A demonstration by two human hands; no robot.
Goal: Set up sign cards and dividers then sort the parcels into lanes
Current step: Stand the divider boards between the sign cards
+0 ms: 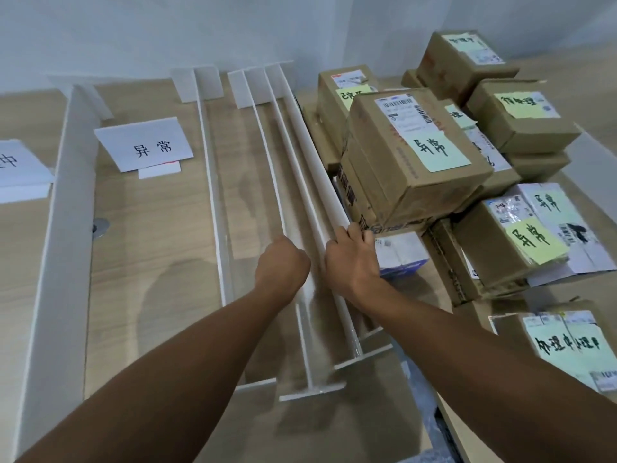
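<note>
A: How are the arms set?

B: Both reach forward, forearms bare. The left hand (282, 262) is balled knuckles-up over the top edge of the third divider (263, 152). Its fingers are curled under and out of sight, apparently clamped on that edge.

A: And the other?

B: The right hand (350, 259) lies on the rightmost divider (310, 145), fingers (355, 232) together and hooked over its upper edge. Their tips are right against the bottom corner of the stacked parcels (417, 152).

A: What about those parcels?

B: Cardboard boxes with green handwritten notes are piled on the right of the wooden table (150, 245). The pile touches that divider, which tilts with its broad face showing.

A: Any room to move things?

B: It is tight on the right. The fourth divider (290, 135) runs between the two hands, with only narrow strips of wood on either side. Leftward it widens. There is a gap to the second divider (213, 182), then a broad lane to the tall left divider (66, 202). A sign card (143, 147) stands at that lane's far end.

A: And the near edge?

B: The dividers' white feet end close to the table's front.
</note>
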